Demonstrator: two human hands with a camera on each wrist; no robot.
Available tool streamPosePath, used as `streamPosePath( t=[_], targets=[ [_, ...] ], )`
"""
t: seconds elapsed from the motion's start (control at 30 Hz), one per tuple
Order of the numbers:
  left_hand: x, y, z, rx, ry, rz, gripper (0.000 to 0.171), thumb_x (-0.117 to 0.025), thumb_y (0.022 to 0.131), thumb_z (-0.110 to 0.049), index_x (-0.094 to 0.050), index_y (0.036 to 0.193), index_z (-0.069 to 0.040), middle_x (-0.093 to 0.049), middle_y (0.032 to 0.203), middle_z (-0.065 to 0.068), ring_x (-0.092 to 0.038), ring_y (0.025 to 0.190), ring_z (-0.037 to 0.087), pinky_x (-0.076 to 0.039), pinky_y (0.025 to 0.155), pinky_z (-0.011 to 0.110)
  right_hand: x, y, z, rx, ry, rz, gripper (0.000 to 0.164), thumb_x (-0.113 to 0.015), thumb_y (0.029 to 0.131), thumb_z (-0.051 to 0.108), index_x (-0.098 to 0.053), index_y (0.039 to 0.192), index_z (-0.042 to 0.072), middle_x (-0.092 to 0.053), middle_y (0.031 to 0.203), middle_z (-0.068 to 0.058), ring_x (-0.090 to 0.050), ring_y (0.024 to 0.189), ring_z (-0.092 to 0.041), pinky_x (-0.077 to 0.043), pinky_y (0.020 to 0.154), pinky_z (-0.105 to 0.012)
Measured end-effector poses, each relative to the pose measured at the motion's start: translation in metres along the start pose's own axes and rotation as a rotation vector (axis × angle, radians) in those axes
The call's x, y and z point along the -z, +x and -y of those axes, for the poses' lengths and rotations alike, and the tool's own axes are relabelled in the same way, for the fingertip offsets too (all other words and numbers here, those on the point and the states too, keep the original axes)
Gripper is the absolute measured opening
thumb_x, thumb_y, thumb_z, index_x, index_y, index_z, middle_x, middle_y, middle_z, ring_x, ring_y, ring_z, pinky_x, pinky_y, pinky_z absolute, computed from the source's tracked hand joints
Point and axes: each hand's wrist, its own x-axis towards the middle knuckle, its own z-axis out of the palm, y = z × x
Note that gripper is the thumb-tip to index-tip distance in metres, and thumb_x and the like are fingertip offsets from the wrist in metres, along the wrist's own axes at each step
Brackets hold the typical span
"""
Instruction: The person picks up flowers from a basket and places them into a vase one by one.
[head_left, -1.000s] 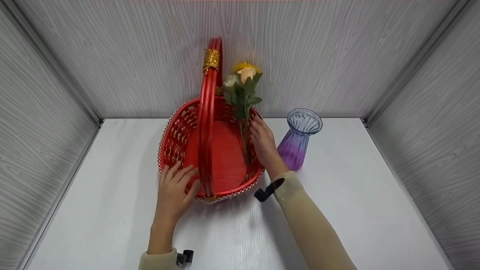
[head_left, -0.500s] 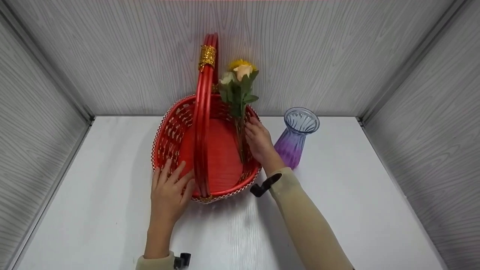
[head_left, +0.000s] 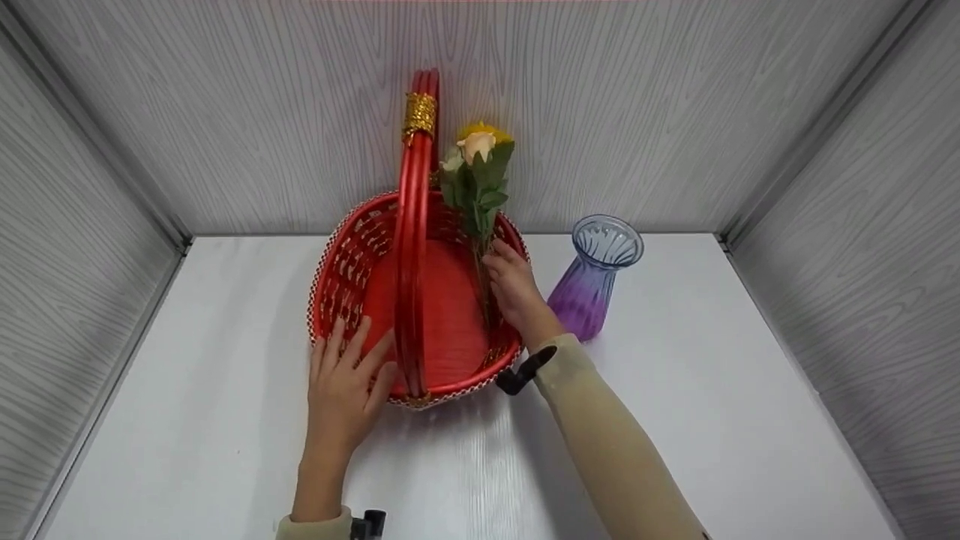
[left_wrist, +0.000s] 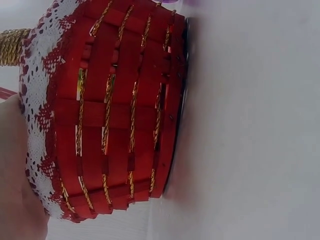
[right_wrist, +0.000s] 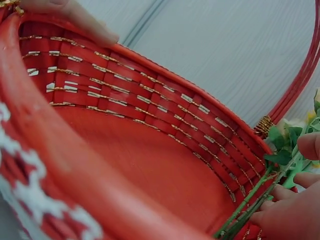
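A red woven basket (head_left: 450, 315) with a tall arched handle (head_left: 411, 247) stands upright in the middle of the white table. At its near left rim my left hand (head_left: 337, 397) rests with fingers spread over the edge; in the right wrist view those fingers (right_wrist: 92, 22) lie across the rim. Inside the basket's right side lean flowers (head_left: 476, 176), yellow, cream and pale, with green leaves and long stems. My right hand (head_left: 517, 289) pinches their stems (right_wrist: 252, 200) between thumb and fingers. The stem ends reach down to the basket's floor.
A glass vase (head_left: 592, 277), blue at the top and purple below, stands right of the basket beside my right wrist. Grey wood-grain panels (head_left: 262, 112) rise behind and on both sides. The handle arches high between my two hands.
My right hand's fingers have come in around the stems, and the flower heads have shifted slightly left. The left hand stays on the rim; the whole view has shifted a little.
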Motion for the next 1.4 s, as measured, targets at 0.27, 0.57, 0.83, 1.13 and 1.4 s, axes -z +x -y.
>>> streamPosePath(
  t=[0.27, 0.57, 0.83, 1.13, 1.4],
  targets=[
    [-0.004, 0.0, -0.007, 0.005, -0.024, -0.002, 0.045, -0.058, 0.095, -0.041, -0.062, 0.137, -0.028, -0.053, 0.148, 0.01, -0.036, 0.143, 0.04, -0.018, 0.117, 0.065, 0.006, 0.0, -0.007, 0.029, -0.163, -0.065, 0.057, -0.056, 0.098, 0.006, -0.039, 0.153, 0.009, -0.047, 0.151, -0.012, -0.041, 0.14, -0.024, -0.029, 0.118, -0.045],
    [-0.003, -0.002, -0.008, -0.004, -0.042, -0.012, 0.043, -0.058, 0.095, -0.039, -0.064, 0.136, -0.026, -0.054, 0.147, 0.01, -0.038, 0.142, 0.04, -0.018, 0.117, 0.065, 0.003, -0.003, -0.014, 0.053, -0.288, -0.1, 0.058, -0.056, 0.094, -0.004, -0.042, 0.15, 0.003, -0.051, 0.143, -0.02, -0.05, 0.127, -0.026, -0.042, 0.106, -0.039],
    [-0.002, -0.002, -0.006, 0.001, -0.051, -0.001, 0.043, -0.056, 0.096, -0.041, -0.062, 0.137, -0.029, -0.055, 0.147, 0.008, -0.039, 0.142, 0.037, -0.016, 0.118, 0.064, 0.0, -0.004, -0.014, 0.139, -0.366, -0.173, 0.036, -0.058, 0.098, 0.004, -0.062, 0.134, 0.003, -0.061, 0.133, -0.015, -0.054, 0.114, -0.021, -0.046, 0.099, -0.038],
    [-0.003, 0.0, -0.006, -0.005, -0.057, -0.017, 0.042, -0.056, 0.097, -0.042, -0.063, 0.136, -0.028, -0.057, 0.144, 0.007, -0.041, 0.141, 0.035, -0.017, 0.117, 0.064, -0.001, -0.008, -0.014, 0.13, -0.33, -0.143, 0.034, -0.056, 0.1, 0.005, -0.063, 0.133, 0.007, -0.064, 0.116, -0.016, -0.06, 0.102, -0.034, -0.049, 0.092, -0.051],
    [-0.003, -0.003, -0.005, 0.008, -0.063, -0.014, 0.042, -0.056, 0.096, -0.043, -0.064, 0.135, -0.029, -0.058, 0.144, 0.004, -0.042, 0.14, 0.034, -0.016, 0.118, 0.063, -0.002, -0.005, -0.016, 0.022, -0.092, 0.005, 0.04, -0.046, 0.103, 0.0, -0.052, 0.143, 0.003, -0.057, 0.108, -0.015, -0.057, 0.085, -0.021, -0.048, 0.079, -0.039]
  ],
)
